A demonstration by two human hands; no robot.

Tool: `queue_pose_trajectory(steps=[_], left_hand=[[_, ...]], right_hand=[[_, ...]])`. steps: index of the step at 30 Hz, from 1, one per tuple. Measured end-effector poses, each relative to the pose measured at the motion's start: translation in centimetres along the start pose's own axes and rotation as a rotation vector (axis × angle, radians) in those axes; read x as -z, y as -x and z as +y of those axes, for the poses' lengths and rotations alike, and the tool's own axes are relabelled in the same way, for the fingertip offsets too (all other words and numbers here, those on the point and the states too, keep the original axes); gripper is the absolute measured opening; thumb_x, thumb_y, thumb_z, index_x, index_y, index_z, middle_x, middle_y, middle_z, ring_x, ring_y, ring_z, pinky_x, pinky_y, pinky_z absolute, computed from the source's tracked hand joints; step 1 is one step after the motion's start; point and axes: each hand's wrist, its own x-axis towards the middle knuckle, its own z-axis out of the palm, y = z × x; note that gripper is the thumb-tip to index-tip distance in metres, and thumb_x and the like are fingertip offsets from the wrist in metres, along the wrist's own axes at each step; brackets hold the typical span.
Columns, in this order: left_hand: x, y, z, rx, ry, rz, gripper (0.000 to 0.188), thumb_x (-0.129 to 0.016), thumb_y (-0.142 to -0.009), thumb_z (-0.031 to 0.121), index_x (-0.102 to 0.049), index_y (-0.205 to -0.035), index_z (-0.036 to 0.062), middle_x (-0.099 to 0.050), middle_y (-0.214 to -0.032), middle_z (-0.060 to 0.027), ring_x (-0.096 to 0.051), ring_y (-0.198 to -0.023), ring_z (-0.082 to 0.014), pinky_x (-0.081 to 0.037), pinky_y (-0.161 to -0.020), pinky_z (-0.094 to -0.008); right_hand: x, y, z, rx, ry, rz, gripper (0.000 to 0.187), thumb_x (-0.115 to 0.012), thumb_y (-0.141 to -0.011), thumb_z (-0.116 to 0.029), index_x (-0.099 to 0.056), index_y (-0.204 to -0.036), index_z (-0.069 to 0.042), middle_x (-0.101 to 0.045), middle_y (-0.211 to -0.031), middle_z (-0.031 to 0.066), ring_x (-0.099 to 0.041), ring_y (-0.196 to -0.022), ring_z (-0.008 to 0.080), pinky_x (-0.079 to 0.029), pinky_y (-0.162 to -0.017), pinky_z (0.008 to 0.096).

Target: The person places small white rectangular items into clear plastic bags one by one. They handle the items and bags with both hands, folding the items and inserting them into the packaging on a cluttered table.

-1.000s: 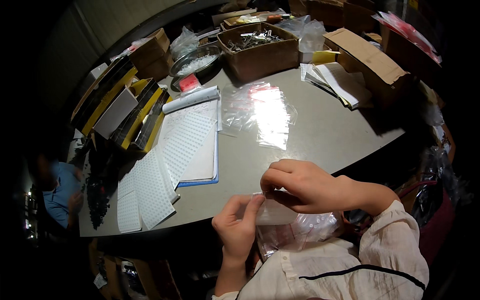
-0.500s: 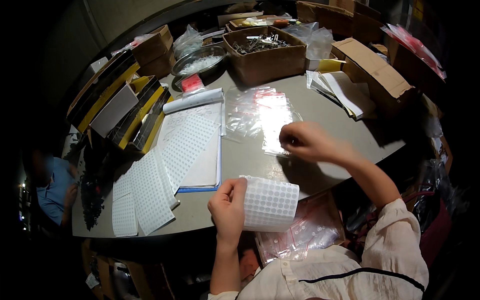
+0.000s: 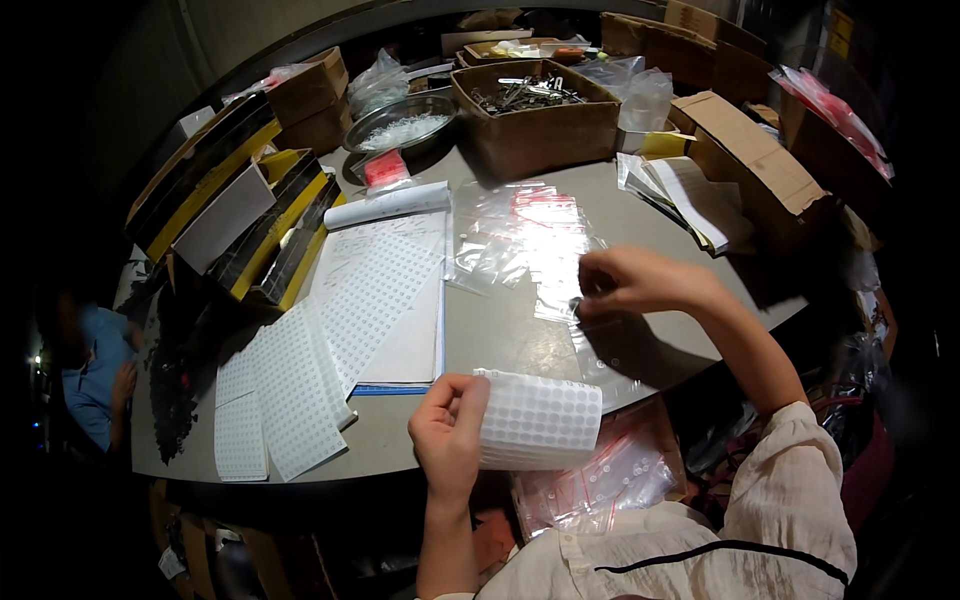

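Note:
My left hand [image 3: 447, 430] pinches a curled sheet of round stickers [image 3: 540, 420] by its left edge, above the table's front edge. My right hand [image 3: 635, 282] is over the right side of a fanned stack of clear zip bags [image 3: 558, 250] with red seal lines. Its thumb and fingers are drawn together; what is between them, if anything, is hidden. Below that hand a clear bag [image 3: 612, 360] lies partly in shadow, reaching toward the front edge. More red-lined zip bags, with small round stickers on them, fill an open box [image 3: 600, 485] at my lap.
Left of the bags are a clipboard [image 3: 438, 330] and several printed sticker sheets [image 3: 300, 400]. Black-and-yellow boxes [image 3: 290, 230] stand farther left. At the back are a bowl of small clear pieces [image 3: 400, 130] and a carton of metal parts [image 3: 535, 130]. Another person [image 3: 100, 370] is at far left.
My right hand has shifted slightly right along the bag stack. A clear bag now shows below it. The sticker sheet in my left hand has tilted and dropped slightly.

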Motion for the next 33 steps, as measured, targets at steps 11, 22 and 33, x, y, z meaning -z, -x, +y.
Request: queue_pose_trajectory(steps=[11,22,33], left_hand=[[0.6,0.1,-0.2,-0.04,0.11,0.049,0.013,-0.061,-0.102,0.009,-0.063,-0.096,-0.0023,-0.062,-0.081,0.0026,-0.052,-0.072,-0.0017,-0.039,-0.066,-0.0174],[0.6,1.2,0.9,-0.032,0.225,0.045,0.011,-0.064,-0.1,0.009,-0.062,-0.095,-0.0003,-0.06,-0.082,0.0013,-0.052,-0.074,-0.0039,-0.04,-0.07,-0.0183],[-3.0,3.2,1.3,-0.061,-0.268,-0.075,0.018,-0.063,-0.101,0.01,-0.07,-0.106,-0.0053,-0.067,-0.084,-0.0009,-0.056,-0.076,-0.0061,-0.046,-0.068,-0.0228]], right_hand=[[-4.2,-1.0,1.8,0.02,0.34,0.402,0.029,-0.073,-0.089,-0.02,-0.054,-0.098,0.0,-0.063,-0.094,0.0208,-0.061,-0.093,0.0417,-0.049,-0.081,0.0482],[-2.8,8.7,-4.6,0.015,0.177,-0.032,0.062,-0.083,-0.08,-0.048,-0.056,-0.105,0.001,-0.063,-0.094,0.0201,-0.061,-0.098,0.0407,-0.049,-0.086,0.0468],[-3.5,7.0,-8.7,0.382,-0.248,0.222,0.039,-0.067,-0.076,-0.002,-0.058,-0.114,-0.003,-0.061,-0.108,0.018,-0.059,-0.106,0.039,-0.048,-0.091,0.0448]])
